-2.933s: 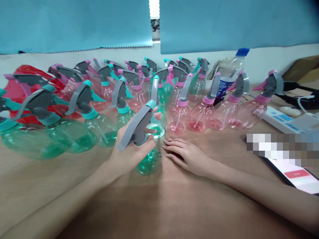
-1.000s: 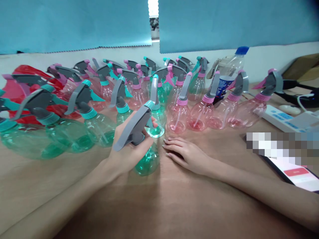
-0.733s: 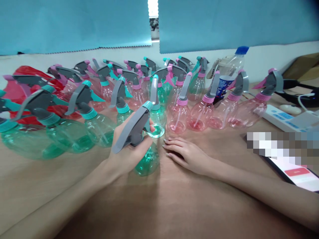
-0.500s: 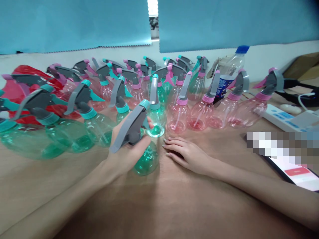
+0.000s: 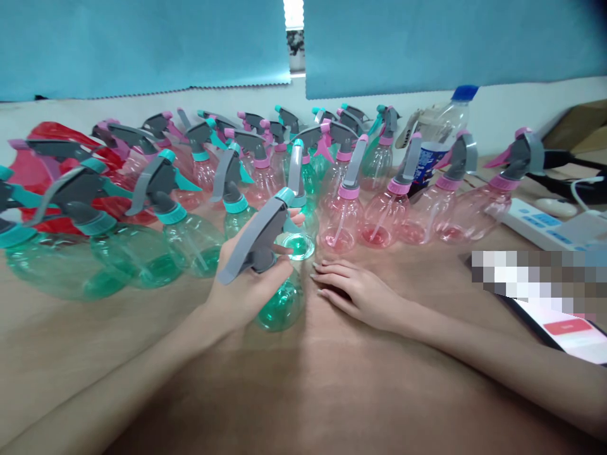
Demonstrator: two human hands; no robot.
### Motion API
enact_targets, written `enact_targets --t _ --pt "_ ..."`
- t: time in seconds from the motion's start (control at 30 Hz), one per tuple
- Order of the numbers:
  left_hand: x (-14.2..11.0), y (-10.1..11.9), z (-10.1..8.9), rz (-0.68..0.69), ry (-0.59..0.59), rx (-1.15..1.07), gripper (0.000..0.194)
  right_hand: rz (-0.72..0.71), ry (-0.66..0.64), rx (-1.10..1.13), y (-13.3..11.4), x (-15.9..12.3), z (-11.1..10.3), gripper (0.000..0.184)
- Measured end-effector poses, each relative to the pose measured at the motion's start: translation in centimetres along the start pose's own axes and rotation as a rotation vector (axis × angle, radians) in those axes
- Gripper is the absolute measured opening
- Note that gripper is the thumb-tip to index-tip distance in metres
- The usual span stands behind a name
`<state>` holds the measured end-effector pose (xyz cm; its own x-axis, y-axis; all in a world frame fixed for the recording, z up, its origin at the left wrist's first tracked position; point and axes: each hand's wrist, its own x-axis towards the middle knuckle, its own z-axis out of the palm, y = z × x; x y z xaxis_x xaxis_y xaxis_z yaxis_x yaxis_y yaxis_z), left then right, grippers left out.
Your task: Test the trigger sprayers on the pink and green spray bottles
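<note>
My left hand (image 5: 244, 275) is around the neck of a green spray bottle (image 5: 281, 304) with a grey and teal trigger head, standing on the table. The thumb lies across the near side of the neck, and the fingertips show beyond it, fairly straight. My palm and part of the bottle's neck are hidden behind the trigger head. My right hand (image 5: 358, 292) rests palm down on the table with nothing in it, its fingers stretched toward the bottle. Just behind stands another green spray bottle (image 5: 298, 243), and a pink spray bottle (image 5: 340, 221) is to its right.
More green spray bottles (image 5: 137, 256) line the left, and pink ones (image 5: 386, 218) the right, with several more behind. Red plastic (image 5: 71, 136) lies at the back left. A blue-capped drink bottle (image 5: 441, 133), a power strip (image 5: 531, 224) and a phone (image 5: 554, 319) are on the right.
The fingers of my left hand have straightened and loosened around the bottle's neck, reaching further past it. The bottle has barely shifted. My right hand stays where it was.
</note>
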<state>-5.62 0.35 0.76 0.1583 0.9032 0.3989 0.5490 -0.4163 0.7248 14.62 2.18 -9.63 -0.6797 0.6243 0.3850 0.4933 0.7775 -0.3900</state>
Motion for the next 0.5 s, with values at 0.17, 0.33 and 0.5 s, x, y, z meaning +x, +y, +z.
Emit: enact_targets --t 0.17,0.33,0.5 --pt "-0.07 -0.24 -0.05 0.014 0.023 0.027 0.025 0.000 0.005 0.011 0.03 -0.01 0.05 0.028" --pt "0.10 -0.12 -0.07 0.054 -0.014 -0.028 0.034 0.000 0.002 0.016 -0.03 0.02 -0.01 0.028" --pt "0.14 0.00 -0.09 0.040 -0.022 -0.038 0.041 -0.001 0.003 0.014 -0.08 0.03 -0.09 0.028"
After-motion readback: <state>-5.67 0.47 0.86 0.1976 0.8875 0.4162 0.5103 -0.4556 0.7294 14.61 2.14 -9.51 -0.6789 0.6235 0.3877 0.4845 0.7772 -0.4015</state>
